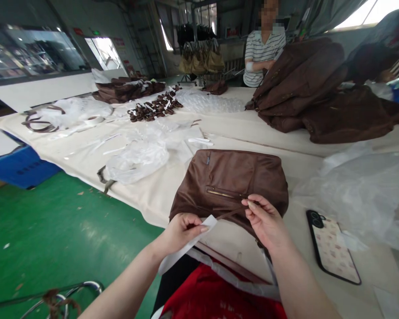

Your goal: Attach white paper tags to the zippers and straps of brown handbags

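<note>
Probably light for its size, the brown bag lies before me on the cloth-covered table; it looks supple and slightly slick, best taken by both sides. Its surface is softly shiny and creased, with a brassy zip. My left hand pinches a thin white strip, likely easy to crease; my right hand pinches a narrow, bendy brown strap

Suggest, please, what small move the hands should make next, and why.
Perhaps the right hand should gently draw the thin brown strip taut, since it is pinched there above the brown bag and runs toward the white strip in the left hand.
</note>
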Action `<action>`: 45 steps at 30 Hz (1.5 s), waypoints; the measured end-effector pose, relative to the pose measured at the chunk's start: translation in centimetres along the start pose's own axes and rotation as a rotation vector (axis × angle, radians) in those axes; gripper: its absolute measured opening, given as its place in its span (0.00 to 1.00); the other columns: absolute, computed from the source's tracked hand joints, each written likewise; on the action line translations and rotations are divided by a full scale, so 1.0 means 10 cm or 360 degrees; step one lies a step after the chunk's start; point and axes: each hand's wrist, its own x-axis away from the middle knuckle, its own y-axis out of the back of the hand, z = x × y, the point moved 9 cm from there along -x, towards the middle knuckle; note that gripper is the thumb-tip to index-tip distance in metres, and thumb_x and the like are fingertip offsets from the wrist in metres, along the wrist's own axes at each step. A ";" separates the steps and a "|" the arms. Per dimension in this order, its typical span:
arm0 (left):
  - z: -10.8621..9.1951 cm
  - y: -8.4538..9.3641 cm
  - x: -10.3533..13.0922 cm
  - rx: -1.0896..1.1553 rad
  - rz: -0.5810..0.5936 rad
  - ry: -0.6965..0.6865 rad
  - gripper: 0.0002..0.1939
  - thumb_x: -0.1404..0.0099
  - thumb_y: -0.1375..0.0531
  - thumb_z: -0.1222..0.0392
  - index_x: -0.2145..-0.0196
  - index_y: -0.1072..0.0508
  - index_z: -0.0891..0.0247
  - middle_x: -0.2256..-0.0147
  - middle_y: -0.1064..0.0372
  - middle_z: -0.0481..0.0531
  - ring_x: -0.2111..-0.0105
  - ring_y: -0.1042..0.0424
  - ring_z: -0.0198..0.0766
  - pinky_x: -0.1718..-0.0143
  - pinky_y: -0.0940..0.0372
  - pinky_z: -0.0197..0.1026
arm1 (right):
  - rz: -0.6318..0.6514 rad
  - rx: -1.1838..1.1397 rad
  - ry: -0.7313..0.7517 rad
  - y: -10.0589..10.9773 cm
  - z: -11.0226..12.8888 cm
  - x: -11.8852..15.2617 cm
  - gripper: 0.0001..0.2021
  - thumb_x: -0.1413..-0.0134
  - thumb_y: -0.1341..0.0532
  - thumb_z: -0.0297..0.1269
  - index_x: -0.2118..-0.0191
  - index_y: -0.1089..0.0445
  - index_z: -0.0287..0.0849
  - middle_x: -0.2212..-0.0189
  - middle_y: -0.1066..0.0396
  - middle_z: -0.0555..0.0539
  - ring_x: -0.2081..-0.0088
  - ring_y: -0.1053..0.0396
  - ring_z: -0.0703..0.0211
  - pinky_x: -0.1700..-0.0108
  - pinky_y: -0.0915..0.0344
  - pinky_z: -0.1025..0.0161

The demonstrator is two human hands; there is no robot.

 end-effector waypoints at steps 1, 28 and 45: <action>-0.03 0.03 0.02 -0.0070 -0.0025 -0.0051 0.19 0.38 0.39 0.48 0.76 0.30 0.67 0.79 0.40 0.45 0.77 0.43 0.29 0.76 0.46 0.32 | -0.0012 -0.0001 0.0014 0.01 0.01 0.00 0.12 0.59 0.26 0.35 0.65 0.23 0.46 0.69 0.22 0.49 0.73 0.28 0.67 0.72 0.33 0.71; -0.27 0.26 0.08 -0.0520 -0.0184 -0.0245 0.13 0.37 0.37 0.52 0.73 0.25 0.64 0.75 0.31 0.50 0.73 0.33 0.34 0.70 0.41 0.35 | 0.0120 0.0214 -0.0183 -0.05 -0.15 0.06 0.16 0.60 0.25 0.40 0.61 0.23 0.45 0.66 0.21 0.45 0.70 0.28 0.61 0.67 0.31 0.64; -0.24 -0.21 -0.28 -0.0244 0.0092 0.0006 0.16 0.38 0.38 0.48 0.69 0.23 0.66 0.73 0.29 0.49 0.72 0.35 0.34 0.71 0.41 0.34 | 0.0242 0.0704 -0.0087 -0.17 -0.21 0.05 0.19 0.55 0.29 0.44 0.56 0.24 0.45 0.61 0.22 0.45 0.66 0.26 0.59 0.63 0.30 0.61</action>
